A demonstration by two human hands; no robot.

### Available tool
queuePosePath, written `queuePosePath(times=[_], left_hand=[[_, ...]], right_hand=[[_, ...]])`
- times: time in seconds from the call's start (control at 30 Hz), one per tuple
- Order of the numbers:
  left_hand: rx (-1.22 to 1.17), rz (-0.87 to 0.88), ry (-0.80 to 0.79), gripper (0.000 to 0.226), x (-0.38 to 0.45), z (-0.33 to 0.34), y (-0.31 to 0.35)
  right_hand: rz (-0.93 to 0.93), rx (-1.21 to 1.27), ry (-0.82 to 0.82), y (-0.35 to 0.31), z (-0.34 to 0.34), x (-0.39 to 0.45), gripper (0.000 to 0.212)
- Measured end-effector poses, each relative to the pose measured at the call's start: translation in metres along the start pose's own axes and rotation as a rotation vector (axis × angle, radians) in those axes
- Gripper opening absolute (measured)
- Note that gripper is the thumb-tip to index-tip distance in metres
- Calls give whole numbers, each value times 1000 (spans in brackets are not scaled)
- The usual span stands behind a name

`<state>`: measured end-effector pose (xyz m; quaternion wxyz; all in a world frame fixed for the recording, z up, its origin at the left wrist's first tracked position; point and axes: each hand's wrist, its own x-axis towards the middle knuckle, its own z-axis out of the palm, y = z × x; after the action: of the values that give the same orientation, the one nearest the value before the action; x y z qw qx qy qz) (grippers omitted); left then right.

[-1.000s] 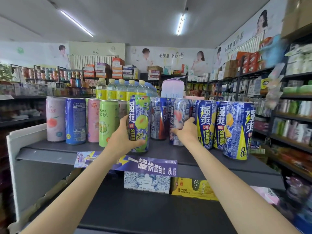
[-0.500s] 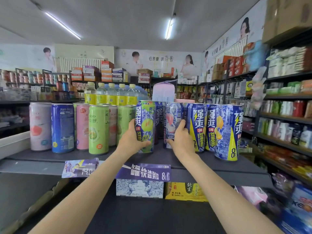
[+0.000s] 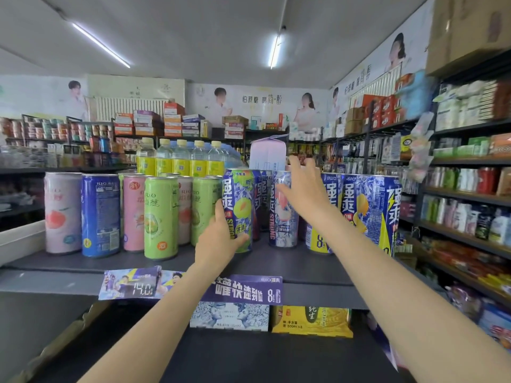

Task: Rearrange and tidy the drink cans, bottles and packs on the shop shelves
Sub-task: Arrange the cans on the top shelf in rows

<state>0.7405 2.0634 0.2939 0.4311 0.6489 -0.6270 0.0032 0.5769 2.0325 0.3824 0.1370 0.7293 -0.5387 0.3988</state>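
Note:
Tall drink cans stand in rows on the dark top shelf (image 3: 276,261). My left hand (image 3: 221,239) grips the lower part of a blue can with a green fruit picture (image 3: 240,205). My right hand (image 3: 302,186) is raised with fingers spread over the top of a blue and white peach can (image 3: 282,225), holding nothing. To the right stand blue and yellow lemon cans (image 3: 367,208). Left of my hand are green cans (image 3: 160,217), pink cans (image 3: 134,211), a dark blue can (image 3: 101,214) and a pale peach can (image 3: 63,211).
Yellow-labelled bottles (image 3: 181,158) and a pale carton (image 3: 266,153) stand behind the cans. Price tags (image 3: 243,290) hang on the shelf edge. Boxed packs (image 3: 312,319) sit on the shelf below. Stocked shelves (image 3: 467,189) run along the right aisle.
My right hand has let go of the peach can and lifted above its top with fingers spread. My left hand keeps its grip on the green fruit can.

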Motion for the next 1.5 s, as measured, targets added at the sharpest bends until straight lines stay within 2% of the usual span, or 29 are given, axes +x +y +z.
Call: queuePosePath(times=[0.17,0.23,0.37,0.43,0.53,0.7,0.83,0.93,1.17,1.37,1.5], left_hand=[[158,5,3,94,-1,3,10],[194,10,1,95,1,4,11],[149,11,-16,96,5,4,6],[119,20,-14,97,6,5,5],[124,25,1,96,7,6,3],[124,32,12,97,8,7,2],[108,32,20,97,9,8,2],[96,30,25,97,8,7,1],[104,34,59,99,8,7,1],[99,-10,125,97,4,2,4],[127,-29,168,93,0,-3,7]], right_hand=[[119,-193,-183,-11,7,35,72],[62,-167,-248,-14,6,42,69],[-32,-173,-515,-18,-25,57,59],[-49,-220,-556,-16,-34,61,59],[-108,-205,-548,-10,-27,57,70],[-159,-178,-371,-7,-4,46,74],[-20,-373,-260,-8,3,42,76],[-19,-501,-178,-7,12,43,75],[-129,-505,-255,2,4,48,76],[-123,-559,-143,-2,7,36,78],[-101,-600,-65,-4,14,34,72]])
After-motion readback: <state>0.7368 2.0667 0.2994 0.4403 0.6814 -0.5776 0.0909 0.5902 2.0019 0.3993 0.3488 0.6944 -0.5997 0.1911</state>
